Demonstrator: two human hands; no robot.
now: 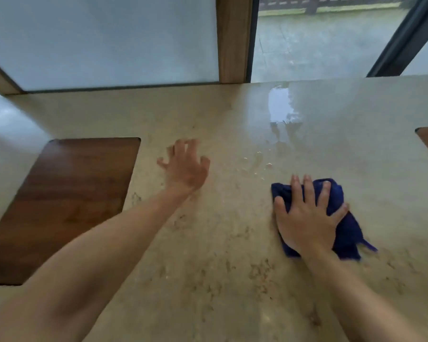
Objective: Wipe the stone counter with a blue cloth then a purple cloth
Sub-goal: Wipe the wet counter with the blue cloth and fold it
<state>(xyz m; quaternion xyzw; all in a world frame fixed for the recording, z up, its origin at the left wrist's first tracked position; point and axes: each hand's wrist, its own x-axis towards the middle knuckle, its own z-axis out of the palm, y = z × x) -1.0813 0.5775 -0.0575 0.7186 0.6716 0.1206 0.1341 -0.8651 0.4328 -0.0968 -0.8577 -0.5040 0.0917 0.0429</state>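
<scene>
Wet desk (232, 243): right hand (307, 218), fingers spread flat, presses the cloth (344, 233) near the right edge; left hand (185, 166) rests splayed, empty. Bunched cloth may merely smear droplets.

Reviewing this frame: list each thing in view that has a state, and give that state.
blue cloth: bunched, flat on the counter under the right hand.
right hand: fingers spread, pressing on the cloth.
left hand: fingers spread on bare counter, holding nothing.
stone counter: wet patch and droplets beyond the cloth.
wooden inset: uncovered, nothing on it.
</scene>
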